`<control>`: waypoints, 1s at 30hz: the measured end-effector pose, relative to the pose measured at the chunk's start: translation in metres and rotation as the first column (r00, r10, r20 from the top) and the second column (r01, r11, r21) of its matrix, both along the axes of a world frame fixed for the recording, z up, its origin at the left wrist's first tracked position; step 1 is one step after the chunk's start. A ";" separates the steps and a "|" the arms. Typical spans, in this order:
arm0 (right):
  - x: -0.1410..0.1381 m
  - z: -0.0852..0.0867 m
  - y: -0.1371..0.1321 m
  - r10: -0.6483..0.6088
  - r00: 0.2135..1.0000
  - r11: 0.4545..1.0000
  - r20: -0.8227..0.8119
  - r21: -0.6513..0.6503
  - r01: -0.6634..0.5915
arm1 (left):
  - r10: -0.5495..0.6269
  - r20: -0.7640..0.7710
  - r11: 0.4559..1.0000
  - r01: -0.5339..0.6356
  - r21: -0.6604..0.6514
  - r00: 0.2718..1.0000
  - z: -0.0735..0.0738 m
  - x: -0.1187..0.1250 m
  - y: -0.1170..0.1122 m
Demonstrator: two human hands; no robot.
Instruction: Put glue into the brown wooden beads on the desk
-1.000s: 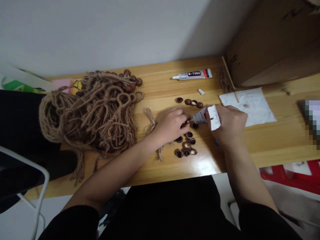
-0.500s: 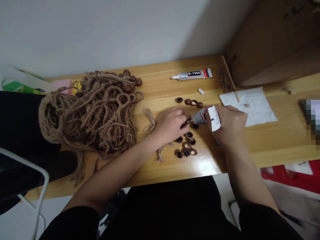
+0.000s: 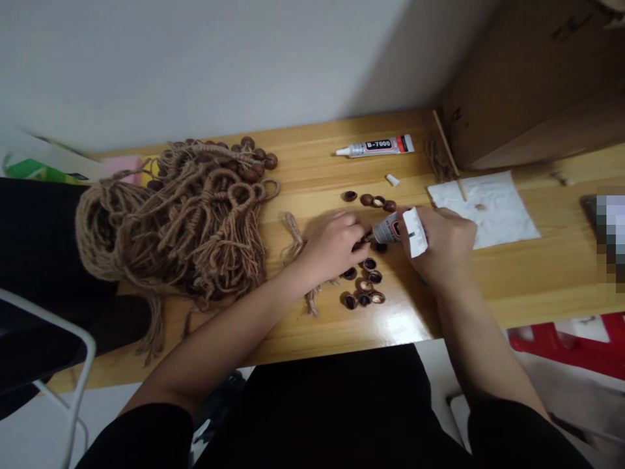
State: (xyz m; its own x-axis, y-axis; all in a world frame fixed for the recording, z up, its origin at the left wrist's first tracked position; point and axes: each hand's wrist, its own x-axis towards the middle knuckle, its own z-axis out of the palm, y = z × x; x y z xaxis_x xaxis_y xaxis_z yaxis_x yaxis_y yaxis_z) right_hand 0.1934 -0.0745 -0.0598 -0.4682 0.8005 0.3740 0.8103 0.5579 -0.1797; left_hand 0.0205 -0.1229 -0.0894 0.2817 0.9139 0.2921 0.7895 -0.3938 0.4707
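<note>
My right hand is closed round a glue tube, tilted with its nozzle pointing left. The nozzle tip meets a nutshell half pinched in the fingers of my left hand; the fingers hide most of that shell. Just below, several open nutshell halves lie on the wooden table, some dark inside and some pale. Above my hands a short row of brown shells rests beside a small white cap. A knotted piece of jute cord lies partly under my left hand.
A large heap of knotted jute rope with round brown nuts fills the left side. Another B-7000 glue tube lies near the wall. To the right are a thin wooden stick, a white tissue and a cardboard box.
My right hand and the glue tube have shifted slightly left, toward the shell in my left hand. My left hand stays almost where it was.
</note>
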 end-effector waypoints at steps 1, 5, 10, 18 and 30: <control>0.000 0.000 0.000 0.001 1.000 1.000 0.003 -0.007 -0.001 | 0.001 -0.003 1.000 -0.001 -0.005 1.000 0.000 0.000 0.000; 0.000 0.001 0.001 -0.020 1.000 1.000 0.010 0.008 0.020 | 0.006 -0.032 1.000 -0.006 -0.007 0.999 0.002 0.000 0.000; 0.000 0.001 0.001 -0.010 1.000 0.999 0.010 0.049 0.010 | 0.009 -0.037 1.000 -0.010 -0.006 0.999 0.002 0.000 0.000; -0.001 0.000 0.000 -0.007 1.000 1.000 0.002 -0.009 0.007 | 0.006 -0.035 1.000 -0.007 -0.028 0.999 0.002 0.000 0.000; -0.001 0.004 0.001 -0.022 1.000 0.997 -0.004 -0.068 0.022 | 0.002 -0.047 1.000 -0.002 0.010 0.999 0.001 0.000 0.001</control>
State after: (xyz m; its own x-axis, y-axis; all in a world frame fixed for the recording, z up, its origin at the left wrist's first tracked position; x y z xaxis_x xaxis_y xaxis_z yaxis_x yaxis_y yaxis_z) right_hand 0.1926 -0.0738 -0.0554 -0.4488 0.8340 0.3209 0.8211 0.5266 -0.2203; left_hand 0.0203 -0.1222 -0.0883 0.2937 0.9117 0.2874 0.8114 -0.3967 0.4293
